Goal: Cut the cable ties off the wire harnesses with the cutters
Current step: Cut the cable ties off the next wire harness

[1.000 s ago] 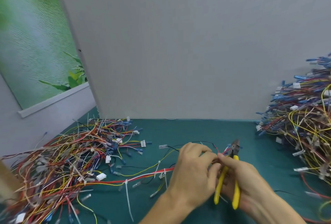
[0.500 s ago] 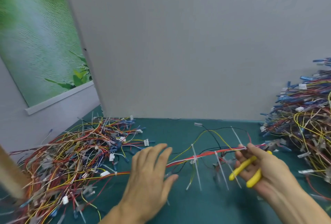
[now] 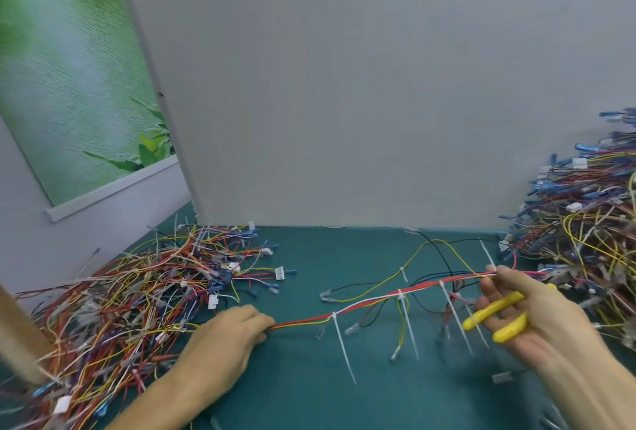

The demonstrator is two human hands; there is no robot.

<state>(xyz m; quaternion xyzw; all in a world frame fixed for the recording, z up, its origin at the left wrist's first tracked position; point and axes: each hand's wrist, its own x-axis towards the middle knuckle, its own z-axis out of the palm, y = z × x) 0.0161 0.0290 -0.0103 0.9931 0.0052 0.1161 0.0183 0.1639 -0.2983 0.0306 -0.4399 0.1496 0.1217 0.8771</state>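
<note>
A wire harness (image 3: 385, 300) of red, yellow, white and black wires stretches across the green mat between my hands. Several white cable ties (image 3: 342, 343) hang from it with long tails. My left hand (image 3: 227, 343) grips the harness's left end on the mat. My right hand (image 3: 530, 319) is raised at the right; its thumb and forefinger pinch the harness's right end, and its other fingers hold the yellow-handled cutters (image 3: 495, 318). The cutters' jaws are hidden behind my hand.
A loose heap of wires (image 3: 130, 302) covers the mat at the left. A taller pile of bundled harnesses (image 3: 585, 223) stands at the right. A grey partition (image 3: 344, 103) closes the back. A brown object (image 3: 17, 336) juts in at the far left.
My hands have moved apart from a joined position. The right hand pulled the harness rightward and up, and the left hand came down and closed round its left end, drawing it straight.
</note>
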